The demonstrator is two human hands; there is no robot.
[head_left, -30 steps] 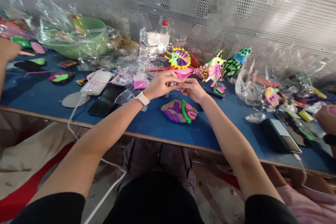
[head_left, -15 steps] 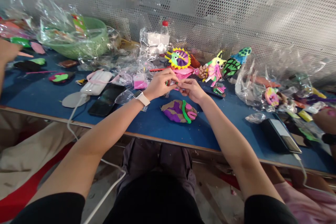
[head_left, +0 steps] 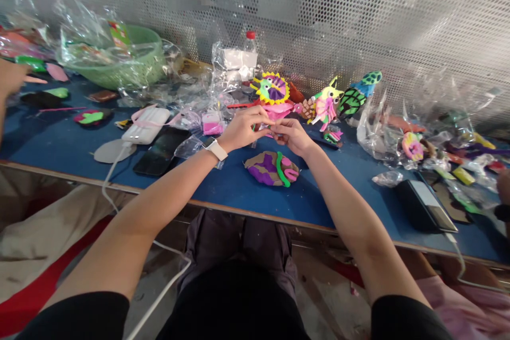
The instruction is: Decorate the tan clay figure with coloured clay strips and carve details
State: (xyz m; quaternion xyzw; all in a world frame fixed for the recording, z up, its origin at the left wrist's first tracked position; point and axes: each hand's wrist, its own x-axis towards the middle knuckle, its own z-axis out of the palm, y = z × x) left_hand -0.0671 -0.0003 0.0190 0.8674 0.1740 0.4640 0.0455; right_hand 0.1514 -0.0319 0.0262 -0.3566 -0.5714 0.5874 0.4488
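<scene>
Nearly closed — left hand (head_left: 247,126), green bit (head_left: 254,127)

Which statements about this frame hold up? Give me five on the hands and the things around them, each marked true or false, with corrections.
1. The left hand and right hand are close together. True.
2. The watch is worn on the right arm. False: the watch is on the left arm.
3. The purple-and-brown clay piece lies on the blue table. True.
4. The bottle cap is blue. False: the bottle cap is red.
5. The black phone lies left of the clay piece. True.
</scene>
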